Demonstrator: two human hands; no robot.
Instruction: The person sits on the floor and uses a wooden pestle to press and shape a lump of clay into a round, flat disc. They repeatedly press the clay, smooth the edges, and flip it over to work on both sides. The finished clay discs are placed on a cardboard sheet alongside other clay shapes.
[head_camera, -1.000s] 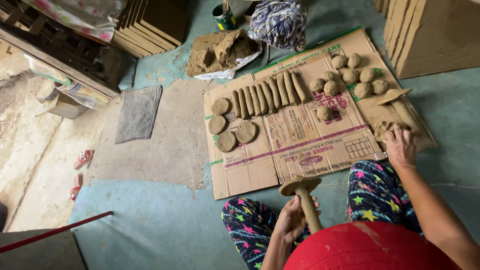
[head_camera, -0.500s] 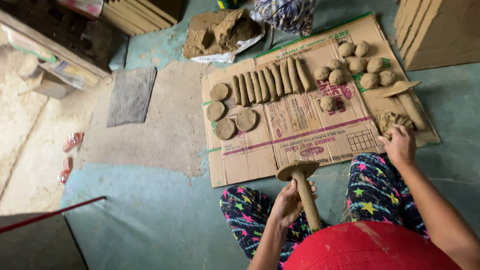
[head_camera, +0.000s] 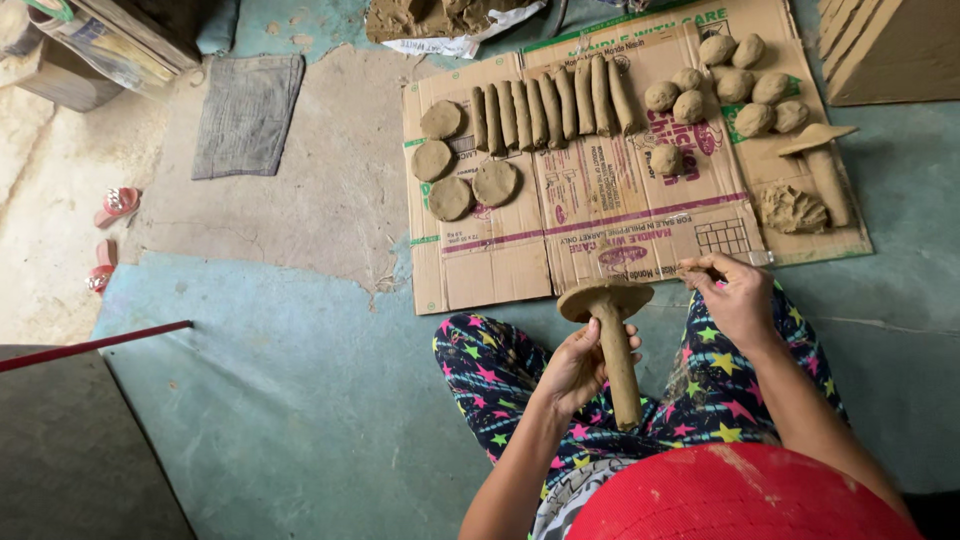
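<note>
Gripping mallet (head_camera: 612, 340) handle: left hand (head_camera: 578, 362); right hand (head_camera: 738, 295) pinching clay bit beside head.

Left hand (head_camera: 575, 368) curled shut in a grip at six o'clock, forearm running down to seven; right hand (head_camera: 738, 298), fingers pinched, at five o'clock.

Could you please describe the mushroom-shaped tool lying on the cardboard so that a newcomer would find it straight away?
Start at the flattened cardboard sheet on the floor and go to its right edge. The spare tool lies there beside a rough clay lump, the only stemmed, flat-capped piece among the balls.
</note>
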